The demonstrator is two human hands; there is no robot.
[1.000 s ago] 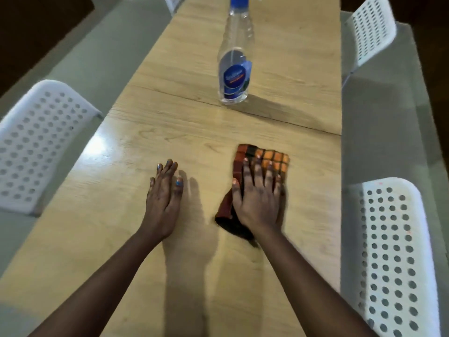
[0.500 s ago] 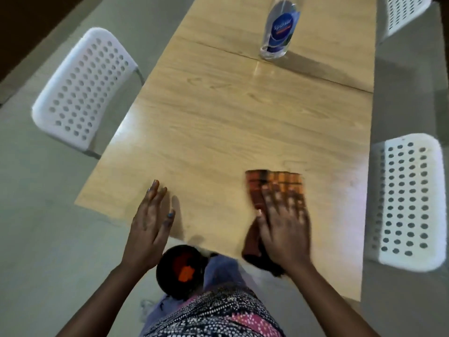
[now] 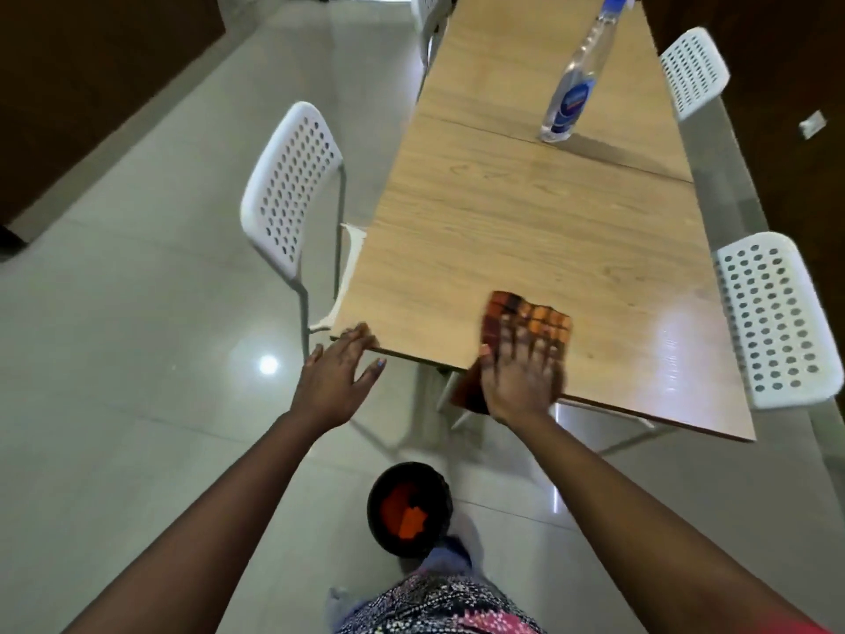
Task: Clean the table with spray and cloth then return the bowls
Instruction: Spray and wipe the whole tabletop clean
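A checked orange and brown cloth (image 3: 530, 315) lies at the near edge of the long wooden table (image 3: 526, 221), part of it hanging over the edge. My right hand (image 3: 521, 372) presses flat on the cloth with fingers spread. My left hand (image 3: 336, 377) is open, its fingertips touching the table's near left corner. A clear spray bottle (image 3: 569, 93) with a blue label stands upright farther up the table. A dark bowl (image 3: 409, 507) with something orange inside is low down, near my body, off the table.
White perforated chairs stand at the table: one at the left (image 3: 292, 185), one at the near right (image 3: 777, 318), one at the far right (image 3: 692, 70). Pale glossy floor tiles (image 3: 137, 313) spread to the left. My patterned clothing (image 3: 439, 606) shows at the bottom.
My right hand has dragged the cloth back to the near edge, where it now overhangs. My left hand slid back off the tabletop to the corner. The view pulled back and the bowl came into sight.
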